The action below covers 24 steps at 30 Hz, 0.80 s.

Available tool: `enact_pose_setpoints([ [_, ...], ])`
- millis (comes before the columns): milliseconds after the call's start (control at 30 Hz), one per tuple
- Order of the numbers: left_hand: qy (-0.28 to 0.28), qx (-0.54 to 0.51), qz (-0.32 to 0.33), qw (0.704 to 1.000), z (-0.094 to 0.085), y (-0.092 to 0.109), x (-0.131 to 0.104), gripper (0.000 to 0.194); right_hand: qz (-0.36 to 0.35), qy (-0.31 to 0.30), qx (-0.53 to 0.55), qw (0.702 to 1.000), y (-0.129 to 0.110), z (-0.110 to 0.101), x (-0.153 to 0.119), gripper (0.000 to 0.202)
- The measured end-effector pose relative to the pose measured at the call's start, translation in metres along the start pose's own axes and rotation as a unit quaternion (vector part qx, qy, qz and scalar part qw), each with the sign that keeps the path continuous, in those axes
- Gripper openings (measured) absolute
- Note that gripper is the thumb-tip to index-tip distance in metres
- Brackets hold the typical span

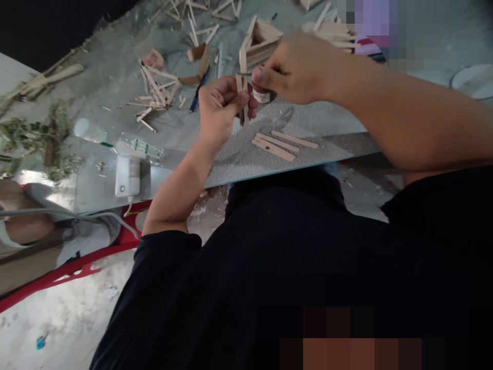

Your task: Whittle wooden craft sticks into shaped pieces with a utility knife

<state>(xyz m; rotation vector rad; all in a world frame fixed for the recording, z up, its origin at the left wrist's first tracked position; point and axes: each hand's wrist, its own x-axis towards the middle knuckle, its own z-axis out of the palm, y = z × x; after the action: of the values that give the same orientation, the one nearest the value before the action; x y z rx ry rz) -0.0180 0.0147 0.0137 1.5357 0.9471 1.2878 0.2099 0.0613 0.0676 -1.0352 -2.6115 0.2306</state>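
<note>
My left hand is closed around a craft stick, held roughly upright over the glass table near its front edge. My right hand is closed on a thin dark tool, whose tip lies across the upper part of the stick. Most of the tool is hidden in my fingers, so its kind cannot be made out. Just below my right hand stands a small jar with a white label. Several loose craft sticks lie flat on the table in front of me. Behind my hands is a triangular stack of craft sticks.
To the left lie a heap of thin sticks, a blue pen, a clear plastic bottle and a white charger block with a cable. Dried plants cover the far left. Another person's arm shows at lower left.
</note>
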Motion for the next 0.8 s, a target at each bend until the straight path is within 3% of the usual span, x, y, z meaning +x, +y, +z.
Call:
enact_pose_setpoints([
  [167,-0.03,-0.062,-0.019,0.997,-0.001,0.005,-0.004,0.022,-0.034,0.0,0.081,0.996,-0.004,-0.001,-0.004,0.092],
  [300,-0.025,-0.068,-0.056,0.996,-0.002,0.007,-0.008,0.032,-0.034,-0.022,0.133,0.99,-0.01,-0.002,-0.008,0.088],
  [500,-0.048,-0.055,-0.032,0.997,0.0,0.014,-0.01,0.032,-0.027,-0.03,0.136,0.99,-0.01,0.004,-0.006,0.09],
  [700,-0.026,-0.093,0.003,0.995,0.011,0.015,-0.005,0.018,-0.037,-0.001,0.181,0.983,-0.004,-0.001,-0.004,0.102],
  [800,0.006,-0.092,0.003,0.996,0.012,0.013,-0.003,0.018,-0.025,0.018,0.118,0.993,-0.005,-0.009,-0.007,0.104],
])
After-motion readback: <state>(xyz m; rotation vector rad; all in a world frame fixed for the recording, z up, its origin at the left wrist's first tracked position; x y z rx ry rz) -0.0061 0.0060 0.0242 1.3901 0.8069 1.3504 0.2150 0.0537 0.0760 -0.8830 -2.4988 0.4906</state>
